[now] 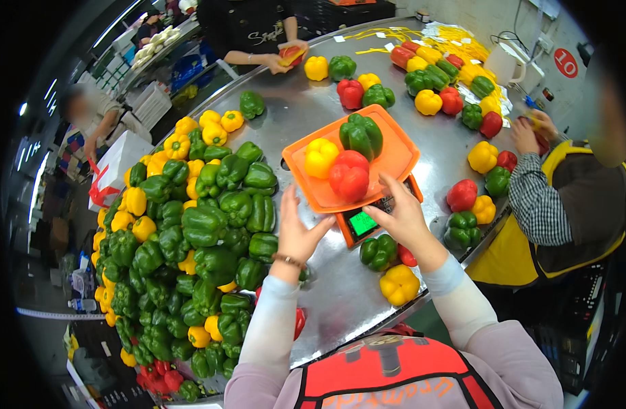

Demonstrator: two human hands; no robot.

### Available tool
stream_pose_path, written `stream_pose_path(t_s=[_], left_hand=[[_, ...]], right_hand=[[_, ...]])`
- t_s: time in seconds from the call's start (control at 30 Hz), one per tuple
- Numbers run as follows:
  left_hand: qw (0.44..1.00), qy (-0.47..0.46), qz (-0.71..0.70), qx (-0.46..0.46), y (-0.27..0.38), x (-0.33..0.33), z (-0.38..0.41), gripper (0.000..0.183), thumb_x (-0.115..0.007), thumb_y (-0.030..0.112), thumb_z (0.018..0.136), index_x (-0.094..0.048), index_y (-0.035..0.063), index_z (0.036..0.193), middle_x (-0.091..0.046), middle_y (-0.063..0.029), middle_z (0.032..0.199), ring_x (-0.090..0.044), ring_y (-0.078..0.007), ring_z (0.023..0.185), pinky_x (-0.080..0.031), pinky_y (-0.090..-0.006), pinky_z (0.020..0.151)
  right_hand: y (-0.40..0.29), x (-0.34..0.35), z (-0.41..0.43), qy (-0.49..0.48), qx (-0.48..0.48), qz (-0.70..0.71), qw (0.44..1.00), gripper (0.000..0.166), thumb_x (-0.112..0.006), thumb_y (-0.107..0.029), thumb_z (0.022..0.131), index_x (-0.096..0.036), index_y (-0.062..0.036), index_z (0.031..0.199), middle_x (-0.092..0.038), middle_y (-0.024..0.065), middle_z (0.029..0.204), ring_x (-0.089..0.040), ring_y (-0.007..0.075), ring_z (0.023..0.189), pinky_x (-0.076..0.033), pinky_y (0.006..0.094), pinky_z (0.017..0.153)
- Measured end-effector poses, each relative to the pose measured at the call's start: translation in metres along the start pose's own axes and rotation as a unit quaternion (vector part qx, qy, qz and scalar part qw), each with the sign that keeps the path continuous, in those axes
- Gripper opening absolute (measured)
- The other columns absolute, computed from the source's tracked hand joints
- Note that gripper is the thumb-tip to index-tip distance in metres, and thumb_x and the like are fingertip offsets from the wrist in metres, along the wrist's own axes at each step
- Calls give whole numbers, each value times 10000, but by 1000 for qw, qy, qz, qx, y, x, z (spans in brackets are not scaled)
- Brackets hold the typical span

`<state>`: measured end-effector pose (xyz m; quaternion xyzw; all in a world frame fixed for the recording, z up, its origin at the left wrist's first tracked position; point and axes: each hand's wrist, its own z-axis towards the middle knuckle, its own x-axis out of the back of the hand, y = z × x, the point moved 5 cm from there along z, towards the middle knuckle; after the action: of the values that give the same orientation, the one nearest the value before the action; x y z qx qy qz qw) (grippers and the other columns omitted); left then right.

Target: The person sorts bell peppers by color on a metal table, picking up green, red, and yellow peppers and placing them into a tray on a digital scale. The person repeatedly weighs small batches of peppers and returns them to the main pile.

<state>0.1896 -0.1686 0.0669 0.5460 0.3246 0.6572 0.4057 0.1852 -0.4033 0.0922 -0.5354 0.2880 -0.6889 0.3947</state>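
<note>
An orange weighing tray (pixel 394 153) rests on an orange digital scale (pixel 349 232) with a lit green display. In the tray sit a red bell pepper (pixel 349 176), a yellow bell pepper (pixel 320 158) and a green bell pepper (pixel 361 136), close together. My left hand (pixel 300 232) is beside the tray's near left corner, fingers apart, holding nothing. At the tray's near right edge, my right hand (pixel 402 214) is spread and empty, thumb above the display. Whether its fingertips touch the tray I cannot tell.
A large pile of green and yellow bell peppers (pixel 205 225) covers the metal table's (pixel 272 135) left side. Small mixed groups, including a yellow pepper (pixel 400 285), lie around the scale. Yellow ties (pixel 461 43) lie at the back. Co-workers (pixel 573 194) stand at the right and far side.
</note>
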Motion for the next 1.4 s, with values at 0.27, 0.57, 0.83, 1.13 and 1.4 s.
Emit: stream_pose_path(t_s=[0.27,0.57,0.83,1.13,1.4], left_hand=[[983,157,-35,86,-8,84,-72,547,-714,104,828,-500,4,1321,-548,-123,1304,-533,-248,1201,-418,-372,1012],[906,364,110,188,-44,161,-274,433,-725,112,811,-585,42,1215,-586,-107,1214,-563,-225,1104,-460,-331,856],[849,411,263,204,-53,183,-322,467,-734,159,785,-565,21,1199,-559,-178,1255,-510,-358,1163,-402,-436,998],[834,230,322,383,-110,265,-313,524,-751,215,729,-586,40,1196,-593,-177,1224,-544,-340,1160,-457,-420,965],[871,-1,370,323,-155,257,-268,733,-796,172,681,-434,74,1311,-580,-206,1225,-566,-377,1128,-475,-423,948]], right_hand=[[-22,-24,47,10,75,-114,991,837,-811,-257,698,-393,-30,1388,-522,208,1282,-526,371,1178,-445,428,996],[-63,-42,100,-30,209,-257,943,733,-770,-320,727,-473,-65,1347,-559,201,1266,-538,357,1160,-433,461,968],[-56,-104,164,-314,208,-449,810,780,-822,-315,571,-532,-93,1260,-650,163,1021,-651,343,909,-516,432,791],[-206,-165,-14,-385,385,-107,832,754,-803,-210,620,-504,-124,1307,-567,152,1174,-595,343,1050,-511,406,885],[-163,-265,-116,-346,355,-124,860,819,-817,-243,645,-451,-153,1372,-433,167,1369,-503,335,1137,-499,406,887]])
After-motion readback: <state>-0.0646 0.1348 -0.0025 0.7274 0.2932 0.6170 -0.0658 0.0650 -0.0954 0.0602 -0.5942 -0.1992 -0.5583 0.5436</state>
